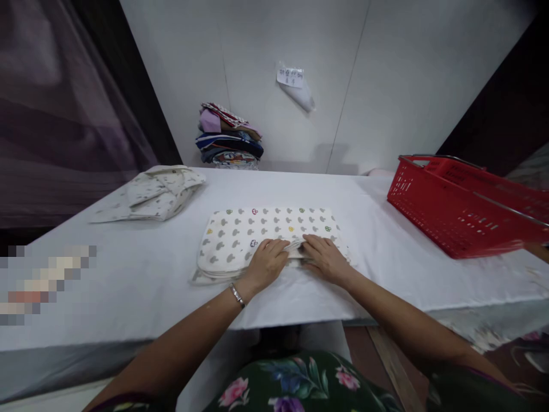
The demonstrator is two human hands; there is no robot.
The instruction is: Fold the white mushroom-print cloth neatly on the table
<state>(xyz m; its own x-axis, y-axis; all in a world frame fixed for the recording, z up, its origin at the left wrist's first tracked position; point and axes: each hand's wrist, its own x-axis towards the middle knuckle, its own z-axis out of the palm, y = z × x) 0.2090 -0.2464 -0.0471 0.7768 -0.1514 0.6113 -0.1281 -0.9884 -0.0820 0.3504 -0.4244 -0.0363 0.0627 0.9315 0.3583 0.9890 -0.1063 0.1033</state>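
In front of me lies a folded white cloth (274,223) printed with grey, yellow, green and purple mushroom shapes. Its near edge shows several layers. Both of my hands are at the middle of that near edge, close together. My left hand (268,260) has its fingers curled over the layers, gripping them. On the other side of a small raised pleat, my right hand (325,258) also grips the edge, thumb underneath and fingers on top. Part of the layers is hidden under my fingers.
A crumpled printed cloth (160,191) lies at the back left of the white-covered table (146,274). Against the wall stands a stack of folded clothes (229,137). A red plastic basket (454,206) sits at the right. The lower left is pixelated.
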